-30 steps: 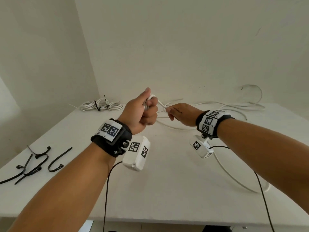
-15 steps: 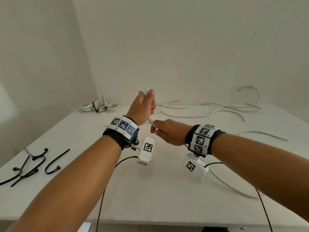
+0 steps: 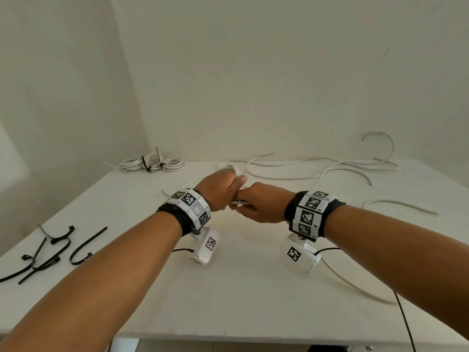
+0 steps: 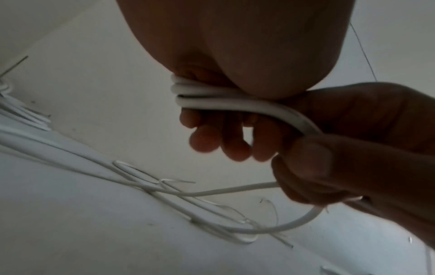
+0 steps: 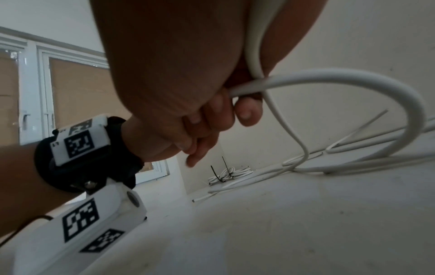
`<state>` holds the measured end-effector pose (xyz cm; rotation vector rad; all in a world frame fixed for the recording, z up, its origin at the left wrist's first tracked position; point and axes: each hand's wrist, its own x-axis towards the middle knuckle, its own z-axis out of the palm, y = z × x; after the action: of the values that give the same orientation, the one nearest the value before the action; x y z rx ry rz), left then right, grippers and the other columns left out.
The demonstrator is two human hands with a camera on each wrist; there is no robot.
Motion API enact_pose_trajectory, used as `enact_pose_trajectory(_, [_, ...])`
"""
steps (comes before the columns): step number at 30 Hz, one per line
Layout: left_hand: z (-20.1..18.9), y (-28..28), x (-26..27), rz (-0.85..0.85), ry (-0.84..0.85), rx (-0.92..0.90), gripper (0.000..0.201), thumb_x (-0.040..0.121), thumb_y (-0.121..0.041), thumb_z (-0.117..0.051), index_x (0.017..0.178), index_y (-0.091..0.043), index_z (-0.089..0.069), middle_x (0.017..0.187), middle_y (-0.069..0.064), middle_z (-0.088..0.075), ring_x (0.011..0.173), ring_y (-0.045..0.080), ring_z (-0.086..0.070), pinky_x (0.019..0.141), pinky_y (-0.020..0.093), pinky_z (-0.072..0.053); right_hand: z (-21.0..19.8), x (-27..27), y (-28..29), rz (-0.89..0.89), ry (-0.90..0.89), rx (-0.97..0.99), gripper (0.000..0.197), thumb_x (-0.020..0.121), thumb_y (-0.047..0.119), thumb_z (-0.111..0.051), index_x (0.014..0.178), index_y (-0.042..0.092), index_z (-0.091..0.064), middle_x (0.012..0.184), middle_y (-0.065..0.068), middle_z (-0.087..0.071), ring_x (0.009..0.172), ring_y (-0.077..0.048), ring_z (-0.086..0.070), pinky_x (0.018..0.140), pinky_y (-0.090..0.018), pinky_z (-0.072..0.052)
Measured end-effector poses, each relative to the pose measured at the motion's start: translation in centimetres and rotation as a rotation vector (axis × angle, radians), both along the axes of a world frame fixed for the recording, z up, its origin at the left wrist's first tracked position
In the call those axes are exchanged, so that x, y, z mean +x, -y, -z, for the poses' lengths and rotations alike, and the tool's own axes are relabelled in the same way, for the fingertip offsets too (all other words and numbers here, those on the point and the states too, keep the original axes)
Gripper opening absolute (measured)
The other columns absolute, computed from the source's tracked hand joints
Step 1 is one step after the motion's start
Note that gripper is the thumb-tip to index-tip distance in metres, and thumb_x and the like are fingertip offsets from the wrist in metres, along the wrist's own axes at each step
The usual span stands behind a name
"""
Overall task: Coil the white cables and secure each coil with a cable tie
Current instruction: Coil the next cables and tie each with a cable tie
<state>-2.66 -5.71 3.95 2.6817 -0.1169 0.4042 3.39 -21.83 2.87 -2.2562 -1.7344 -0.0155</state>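
Both hands have dropped lower and drawn together since a moment ago, when the left hand was raised above the right with a gap between them; now they touch, above the white table (image 3: 253, 301).

Nearest, on the table's left edge, lie the loose black cable ties (image 3: 54, 250), well apart from the hands. Over the table's middle, the left hand (image 3: 219, 190) is closed in a fist around several turns of the white cable (image 4: 212, 96), which the left wrist view shows stacked side by side against the palm with the fingers (image 4: 235, 141) curled beneath them. The right hand (image 3: 264, 204) presses against the left hand's fingers and grips the same cable where it leaves the coil; its fingers (image 5: 212, 115) are wrapped round the strand. From there the cable loops down to the table and trails off to the right and toward the table's far edge.

Farther back, slack cable (image 3: 317, 168) sprawls along the table's far edge by the wall. At the table's far left corner sits a finished coil bundle (image 3: 154, 163), bound with black ties whose tails stick upward.
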Motion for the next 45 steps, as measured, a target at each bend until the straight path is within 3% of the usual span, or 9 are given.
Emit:
enact_pose_trajectory(4, [0.9,-1.8,0.0,-0.110,-0.031,0.037,0.054,0.103,-0.046,-0.034,0.068,-0.014,-0.059,0.064,-0.003,-0.056,0.060,0.015,-0.052,0.065,0.033,-0.038,-0.5,1.0,0.8,0.078,0.087,-0.088,0.020,0.090,0.028,-0.065,0.109,0.025,-0.059,0.072,0.014,-0.050,0.067,-0.007,-0.052,0.069,-0.027,-0.045])
enact_pose_trajectory(7, [1.1,-3.4,-0.2,-0.154,-0.043,-0.080,0.070,0.083,-0.071,-0.044,0.070,-0.003,-0.051,0.059,-0.001,-0.040,0.055,0.018,-0.038,0.058,0.033,-0.031,-0.6,2.5,1.9,0.219,0.136,-0.248,0.019,0.090,0.039,-0.063,0.105,0.028,-0.059,0.079,0.015,-0.055,0.080,-0.010,-0.054,0.082,-0.030,-0.043])
enact_pose_trajectory(10, [1.0,-4.4,-0.7,-0.131,-0.102,-0.119,0.059,0.079,-0.060,-0.070,0.068,-0.011,-0.040,0.058,-0.006,-0.035,0.057,0.015,-0.031,0.057,0.031,-0.029,-0.1,4.1,3.3,0.306,0.132,-0.290,0.020,0.095,0.046,-0.056,0.096,0.027,-0.062,0.087,0.013,-0.062,0.088,-0.011,-0.054,0.097,-0.038,-0.037])
enact_pose_trajectory(17, [1.2,-3.9,-1.4,-0.210,-0.219,-0.180,0.053,0.096,-0.052,-0.054,0.061,-0.017,-0.034,0.053,-0.002,-0.034,0.049,0.016,-0.029,0.053,0.030,-0.025,-2.3,4.9,3.6,0.258,-0.230,0.215,0.018,0.098,0.037,-0.057,0.086,0.028,-0.066,0.070,0.007,-0.055,0.059,-0.005,-0.047,0.064,-0.019,-0.041])
enact_pose_trajectory(20, [1.7,-3.7,-1.8,-0.083,-0.244,-0.408,0.062,0.088,-0.067,-0.051,0.054,-0.019,-0.032,0.044,-0.001,-0.034,0.041,0.016,-0.027,0.051,0.029,-0.027,-4.3,5.4,3.1,0.287,-0.242,0.364,0.017,0.096,0.033,-0.062,0.080,0.035,-0.069,0.059,0.013,-0.052,0.050,-0.001,-0.042,0.052,-0.010,-0.036])
enact_pose_trajectory(25, [0.1,-0.8,-2.6,0.184,-0.295,-1.052,0.050,0.100,-0.054,-0.031,0.062,-0.022,-0.028,0.048,-0.007,-0.019,0.044,0.010,-0.010,0.040,0.020,-0.017,-5.5,6.1,2.7,0.350,-0.220,0.401,0.022,0.098,0.032,-0.059,0.088,0.019,-0.075,0.045,0.017,-0.046,0.042,-0.003,-0.038,0.046,-0.009,-0.030])
enact_pose_trajectory(32, [-3.8,0.5,-2.9,0.479,-0.171,-1.397,0.052,0.099,-0.053,-0.026,0.060,-0.024,-0.042,0.048,-0.009,-0.014,0.043,0.012,-0.007,0.043,0.025,-0.012,-3.8,4.2,0.8,0.309,-0.207,0.283,0.040,0.102,0.049,-0.041,0.087,0.030,-0.072,0.062,-0.002,-0.044,0.047,-0.006,-0.037,0.055,-0.021,-0.037])
enact_pose_trajectory(41, [-4.5,1.8,-2.0,0.355,0.041,-1.510,0.043,0.104,-0.048,-0.028,0.073,-0.019,-0.036,0.049,-0.009,-0.027,0.041,0.008,-0.017,0.048,0.024,-0.019,-2.6,0.5,-0.3,0.277,-0.224,0.163,0.040,0.107,0.041,-0.032,0.102,0.026,-0.068,0.066,0.010,-0.052,0.056,0.000,-0.050,0.061,-0.019,-0.038])
enact_pose_trajectory(45, [-4.3,2.1,-0.8,0.261,0.128,-1.427,0.036,0.106,-0.038,-0.034,0.077,-0.017,-0.040,0.055,-0.005,-0.030,0.043,0.011,-0.027,0.052,0.026,-0.026,-2.1,-0.7,-0.5,0.255,-0.126,0.063,0.031,0.107,0.030,-0.034,0.119,0.012,-0.057,0.103,-0.006,-0.067,0.080,-0.018,-0.059,0.077,-0.032,-0.049])
